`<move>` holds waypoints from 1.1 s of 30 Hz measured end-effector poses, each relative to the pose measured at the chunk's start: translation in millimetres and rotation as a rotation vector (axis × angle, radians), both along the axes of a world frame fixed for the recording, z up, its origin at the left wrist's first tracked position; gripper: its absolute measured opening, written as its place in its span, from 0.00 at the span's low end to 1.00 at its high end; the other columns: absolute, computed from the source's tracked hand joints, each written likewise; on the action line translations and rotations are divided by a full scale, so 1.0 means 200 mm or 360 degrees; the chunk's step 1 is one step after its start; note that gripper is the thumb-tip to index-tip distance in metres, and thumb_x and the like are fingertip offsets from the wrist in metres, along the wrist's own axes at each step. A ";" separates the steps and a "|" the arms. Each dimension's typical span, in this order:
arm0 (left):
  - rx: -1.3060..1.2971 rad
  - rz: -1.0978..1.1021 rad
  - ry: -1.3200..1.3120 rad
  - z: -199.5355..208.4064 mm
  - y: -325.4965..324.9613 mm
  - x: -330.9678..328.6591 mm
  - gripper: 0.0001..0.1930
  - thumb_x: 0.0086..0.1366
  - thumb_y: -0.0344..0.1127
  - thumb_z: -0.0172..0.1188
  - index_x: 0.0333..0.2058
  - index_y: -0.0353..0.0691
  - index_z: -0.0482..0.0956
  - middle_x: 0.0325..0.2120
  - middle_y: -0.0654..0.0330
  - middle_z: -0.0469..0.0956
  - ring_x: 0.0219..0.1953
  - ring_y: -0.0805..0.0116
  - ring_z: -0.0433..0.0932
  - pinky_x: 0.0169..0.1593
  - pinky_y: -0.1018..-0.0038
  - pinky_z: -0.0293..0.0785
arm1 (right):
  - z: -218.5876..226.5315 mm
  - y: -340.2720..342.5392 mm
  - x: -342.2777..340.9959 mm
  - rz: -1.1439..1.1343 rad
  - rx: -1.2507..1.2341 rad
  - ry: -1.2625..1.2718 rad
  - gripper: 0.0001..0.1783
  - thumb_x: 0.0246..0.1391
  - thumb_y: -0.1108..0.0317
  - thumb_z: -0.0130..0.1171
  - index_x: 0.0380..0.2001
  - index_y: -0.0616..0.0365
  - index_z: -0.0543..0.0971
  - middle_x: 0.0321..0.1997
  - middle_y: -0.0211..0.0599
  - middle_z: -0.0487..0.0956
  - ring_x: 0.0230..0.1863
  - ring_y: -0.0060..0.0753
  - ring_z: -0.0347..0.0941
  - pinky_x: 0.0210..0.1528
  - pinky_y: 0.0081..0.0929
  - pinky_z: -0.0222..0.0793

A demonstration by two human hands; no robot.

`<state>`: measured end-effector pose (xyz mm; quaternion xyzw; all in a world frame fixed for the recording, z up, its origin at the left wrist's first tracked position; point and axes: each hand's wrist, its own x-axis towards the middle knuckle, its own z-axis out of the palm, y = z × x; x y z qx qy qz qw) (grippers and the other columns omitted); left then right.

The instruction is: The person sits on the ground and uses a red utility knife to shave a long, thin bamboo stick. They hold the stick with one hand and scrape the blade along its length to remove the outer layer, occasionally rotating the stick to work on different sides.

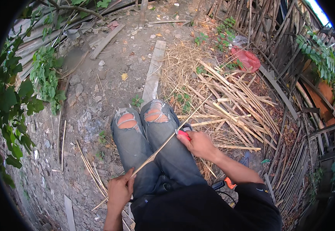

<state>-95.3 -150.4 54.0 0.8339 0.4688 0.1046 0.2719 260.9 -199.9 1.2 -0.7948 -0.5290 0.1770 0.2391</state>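
Observation:
A long, thin bamboo strip (162, 148) runs slantwise across my thighs, from lower left to upper right. My left hand (120, 190) is closed around its lower end. In my right hand (200, 145) is a red-handled knife (184, 134), whose blade is small in the picture and touches or lies right against the strip above my right knee. A shaving or split sliver seems to stand off the strip near its middle. Below my left hand, several narrow strips (94, 171) lie on the ground.
Right of my knees spreads a pile of split bamboo sticks (233, 104) over straw-like shavings (179, 65). A grey board (154, 71) lies ahead. Further right are a red plastic bag (246, 59), a stick fence (267, 27) and an orange-and-black tool (229, 183). Leafy vines (46, 77) hang left.

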 end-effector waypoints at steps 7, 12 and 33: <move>-0.0059 0.0033 -0.0019 0.02 -0.02 0.00 0.13 0.69 0.36 0.64 0.49 0.38 0.86 0.23 0.46 0.81 0.25 0.45 0.82 0.31 0.58 0.75 | -0.01 0.08 0.14 0.0004 0.0088 -0.0169 0.36 0.66 0.37 0.55 0.25 0.64 0.84 0.19 0.59 0.79 0.27 0.65 0.80 0.33 0.56 0.76; 0.0094 0.0008 0.0014 0.01 -0.01 -0.02 0.13 0.69 0.35 0.64 0.50 0.40 0.86 0.23 0.46 0.80 0.25 0.45 0.81 0.31 0.55 0.74 | 0.08 0.03 -0.09 0.0019 -0.0028 -0.0121 0.35 0.66 0.38 0.55 0.26 0.65 0.83 0.20 0.60 0.80 0.28 0.65 0.81 0.34 0.57 0.76; 0.0098 0.0000 -0.0029 -0.04 -0.01 -0.10 0.14 0.67 0.30 0.65 0.50 0.36 0.86 0.22 0.47 0.80 0.22 0.53 0.81 0.30 0.64 0.75 | 0.03 0.16 0.28 -0.0202 -0.0064 -0.0092 0.38 0.69 0.35 0.48 0.28 0.63 0.84 0.17 0.56 0.78 0.27 0.62 0.81 0.33 0.55 0.75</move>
